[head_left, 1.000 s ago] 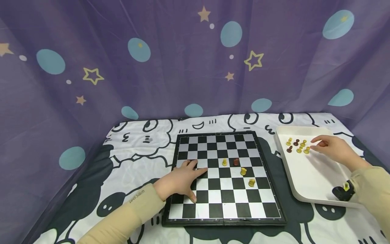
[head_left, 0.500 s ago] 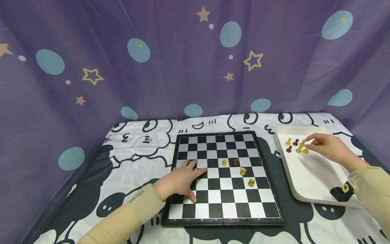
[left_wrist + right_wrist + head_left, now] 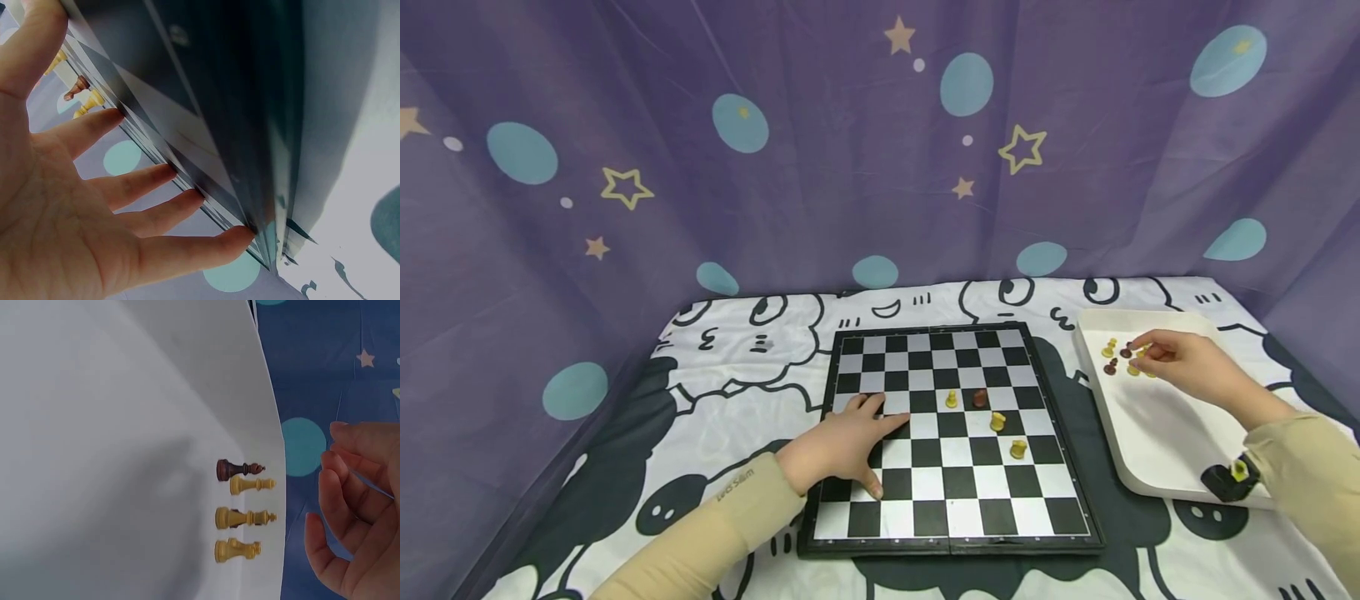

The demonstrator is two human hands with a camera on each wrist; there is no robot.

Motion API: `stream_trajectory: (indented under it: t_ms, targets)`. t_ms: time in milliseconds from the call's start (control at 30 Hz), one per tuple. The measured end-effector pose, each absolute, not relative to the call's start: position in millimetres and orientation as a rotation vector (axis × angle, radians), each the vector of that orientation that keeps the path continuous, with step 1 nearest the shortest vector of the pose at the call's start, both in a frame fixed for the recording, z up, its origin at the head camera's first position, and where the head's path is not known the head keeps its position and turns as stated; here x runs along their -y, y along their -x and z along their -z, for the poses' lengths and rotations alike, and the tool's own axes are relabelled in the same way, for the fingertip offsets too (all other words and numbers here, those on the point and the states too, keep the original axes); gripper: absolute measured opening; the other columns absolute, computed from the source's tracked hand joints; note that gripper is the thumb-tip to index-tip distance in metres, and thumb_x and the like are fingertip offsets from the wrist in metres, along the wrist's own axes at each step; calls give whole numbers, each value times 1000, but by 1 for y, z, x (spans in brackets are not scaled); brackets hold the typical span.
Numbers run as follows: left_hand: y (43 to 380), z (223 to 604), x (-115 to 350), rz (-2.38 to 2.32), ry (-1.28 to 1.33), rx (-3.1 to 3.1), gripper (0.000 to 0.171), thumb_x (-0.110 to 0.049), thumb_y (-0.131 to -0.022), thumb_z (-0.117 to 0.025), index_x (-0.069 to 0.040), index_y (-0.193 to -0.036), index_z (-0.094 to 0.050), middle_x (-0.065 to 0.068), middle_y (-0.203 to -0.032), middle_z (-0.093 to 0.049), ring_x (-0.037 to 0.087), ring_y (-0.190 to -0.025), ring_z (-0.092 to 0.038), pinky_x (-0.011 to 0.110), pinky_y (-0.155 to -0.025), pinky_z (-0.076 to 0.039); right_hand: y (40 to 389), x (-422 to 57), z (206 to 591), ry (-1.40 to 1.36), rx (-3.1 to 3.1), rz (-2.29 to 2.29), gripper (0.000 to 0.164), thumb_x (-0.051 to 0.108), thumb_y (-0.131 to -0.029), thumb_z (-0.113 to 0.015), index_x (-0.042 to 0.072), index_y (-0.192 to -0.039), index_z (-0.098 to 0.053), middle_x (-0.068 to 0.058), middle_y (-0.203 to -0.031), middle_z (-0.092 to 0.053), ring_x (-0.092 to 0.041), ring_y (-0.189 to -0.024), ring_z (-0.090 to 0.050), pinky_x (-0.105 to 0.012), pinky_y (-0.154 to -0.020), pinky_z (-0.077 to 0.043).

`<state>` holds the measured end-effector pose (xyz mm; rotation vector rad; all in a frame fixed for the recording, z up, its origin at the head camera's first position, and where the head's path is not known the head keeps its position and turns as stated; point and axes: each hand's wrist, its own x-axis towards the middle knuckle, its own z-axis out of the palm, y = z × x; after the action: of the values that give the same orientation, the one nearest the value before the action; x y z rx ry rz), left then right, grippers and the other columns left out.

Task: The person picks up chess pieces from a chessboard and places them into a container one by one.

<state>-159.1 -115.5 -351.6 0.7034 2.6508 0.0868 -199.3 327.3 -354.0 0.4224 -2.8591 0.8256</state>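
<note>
My left hand (image 3: 844, 443) lies spread on the left side of the black-and-white chessboard (image 3: 955, 546); in the left wrist view its fingertips touch the board. A yellow pawn (image 3: 952, 399), a dark brown chess piece (image 3: 980, 398) and two yellow chess pieces (image 3: 997, 422) stand on the board's right half. Over the white tray (image 3: 1157, 450) my right hand (image 3: 1195, 371) hovers, thumb and forefinger near a dark chess piece (image 3: 1126, 352). The right wrist view shows its fingers loosely bent with no piece between them. Beneath them, a yellow king (image 3: 244, 517) stands among other pieces.
Several yellow and dark chess pieces stand in the tray's far left part, some partly hidden by the right hand. The tray's raised wall (image 3: 1101, 417) faces the board. A patterned cloth (image 3: 737, 417) covers the table, with a purple curtain (image 3: 820, 208) behind.
My right hand has moved left over the tray, from beside the yellow pieces to near the dark one, covering some of them. The left hand and the pieces on the board have stayed put.
</note>
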Motion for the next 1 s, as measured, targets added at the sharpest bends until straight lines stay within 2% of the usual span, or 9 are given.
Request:
stream_trajectory:
  t_ms: [167, 400, 633, 867, 1000]
  targets:
    - [159, 352, 116, -90, -702, -2656, 103, -44, -58, -86, -26, -146, -38, 16, -152, -27, 41, -138, -25, 67, -94, -36, 199, -318, 354, -452, 2867, -848, 15, 9, -85, -66, 1, -98, -67, 1, -75, -63, 6, -64, -50, -20, -57, -42]
    - [159, 353, 116, -94, -710, -2654, 103, -44, -57, -86, -26, -146, -38, 16, -152, -27, 42, -138, -25, 68, -93, -36, 195, -306, 350, -575, 2817, -915, 15, 2, -86, -64, -1, -101, -67, -7, -79, -71, 11, -69, -56, -14, -60, -44]
    - [160, 353, 117, -92, -714, -2659, 102, -44, -57, -86, -25, -146, -39, 17, -152, -27, 42, -137, -25, 68, -93, -36, 191, -286, 340, -583, 2852, -854, 15, 8, -85, -67, 2, -99, -66, 2, -74, -63, 5, -63, -51, -22, -57, -43]
    - [160, 354, 117, -96, -720, -2658, 103, -44, -57, -86, -25, -146, -38, 17, -152, -27, 42, -137, -25, 68, -93, -36, 179, -255, 327, -665, 2931, -840, 18, 14, -86, -69, 4, -101, -67, 4, -77, -64, -5, -68, -56, -26, -60, -47]
    - [160, 355, 117, -95, -724, -2660, 103, -44, -57, -87, -25, -146, -39, 17, -151, -27, 43, -137, -26, 69, -92, -36, 173, -238, 324, -743, 2958, -830, 22, 16, -85, -70, 5, -103, -67, 6, -78, -64, -6, -67, -55, -26, -58, -46]
